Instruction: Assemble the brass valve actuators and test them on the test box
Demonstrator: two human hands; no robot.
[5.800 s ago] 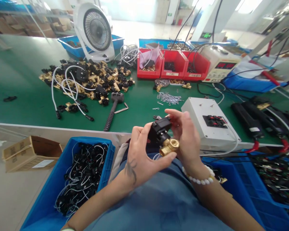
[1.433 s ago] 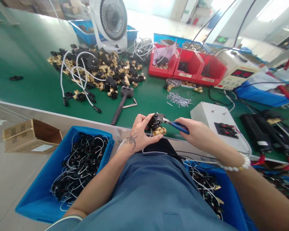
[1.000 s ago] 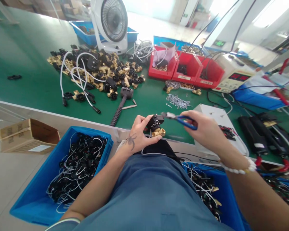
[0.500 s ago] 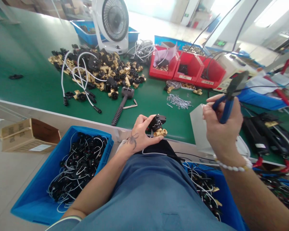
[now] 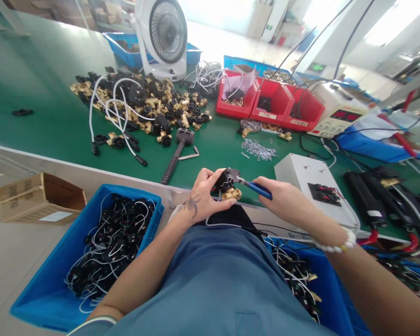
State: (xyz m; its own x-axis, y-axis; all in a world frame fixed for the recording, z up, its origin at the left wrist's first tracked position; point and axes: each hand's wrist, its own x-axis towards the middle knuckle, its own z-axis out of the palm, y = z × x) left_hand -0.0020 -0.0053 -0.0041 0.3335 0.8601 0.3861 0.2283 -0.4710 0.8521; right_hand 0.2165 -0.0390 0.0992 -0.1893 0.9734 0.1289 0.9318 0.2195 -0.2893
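Observation:
At the bench's front edge my left hand [image 5: 203, 193] is closed around a brass valve with a black housing [image 5: 230, 192], its brass ports facing right. My right hand [image 5: 283, 198] grips blue-handled pliers [image 5: 257, 187] from the right. The jaws of the pliers meet the upper side of the valve; whether they pinch the thin wire clip there is too small to tell. A white cable hangs below my left hand. Loose wire clips [image 5: 259, 149] lie on the green bench beyond my hands. A dark mallet [image 5: 177, 154] rests beside a hex key [image 5: 189, 154].
Brass valves [image 5: 175, 105] are heaped at the back left by a white fan [image 5: 168, 32]. Red bins [image 5: 268, 114] stand behind the clips. A grey box [image 5: 294, 170] and a power supply [image 5: 339, 116] are at right. Blue crates [image 5: 52, 266] of cabled parts flank my lap.
My right hand has come down and left with the pliers, from above the grey box to the valve. My left hand still holds the valve in nearly the same place.

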